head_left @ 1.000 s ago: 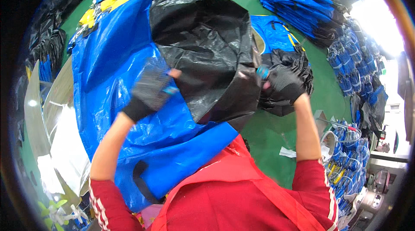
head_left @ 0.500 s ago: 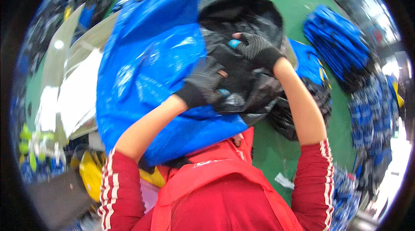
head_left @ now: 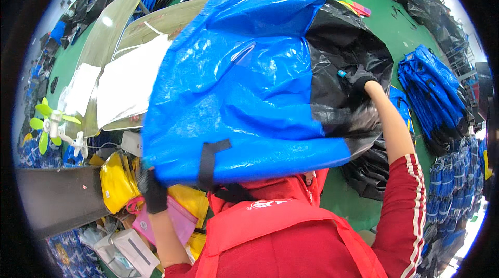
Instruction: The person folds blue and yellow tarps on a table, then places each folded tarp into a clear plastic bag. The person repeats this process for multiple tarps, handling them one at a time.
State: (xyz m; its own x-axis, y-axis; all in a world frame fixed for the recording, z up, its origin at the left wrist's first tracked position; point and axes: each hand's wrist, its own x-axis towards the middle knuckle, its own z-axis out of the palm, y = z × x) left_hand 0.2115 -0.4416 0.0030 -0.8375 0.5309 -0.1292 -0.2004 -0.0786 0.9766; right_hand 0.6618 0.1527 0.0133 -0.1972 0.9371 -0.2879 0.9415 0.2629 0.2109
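Observation:
A large, glossy blue and black tarpaulin bag (head_left: pixel 244 80) spreads out in front of me, wrinkled, its black end at the right. A short black strap (head_left: pixel 207 163) crosses its near edge. My left hand (head_left: pixel 152 188), in a dark glove, is closed at the bag's near left corner; its fingers are partly hidden by the edge. My right hand (head_left: pixel 358 77), in a dark striped glove, lies on the black end with fingers stretched out. A teal covering shows on one of its fingertips.
A table (head_left: pixel 140 33) with white sheets (head_left: pixel 135 78) stands at the left, near a green-bladed fan (head_left: pixel 49 122). Yellow bags (head_left: pixel 118 182) and a pink one (head_left: pixel 169 221) lie below left. Stacked blue bags (head_left: pixel 431 96) lie on the green floor at the right.
My left hand has moved from the bag's middle to its near left corner. The right hand has shifted right and slightly down. The bag lies flatter, showing its strap.

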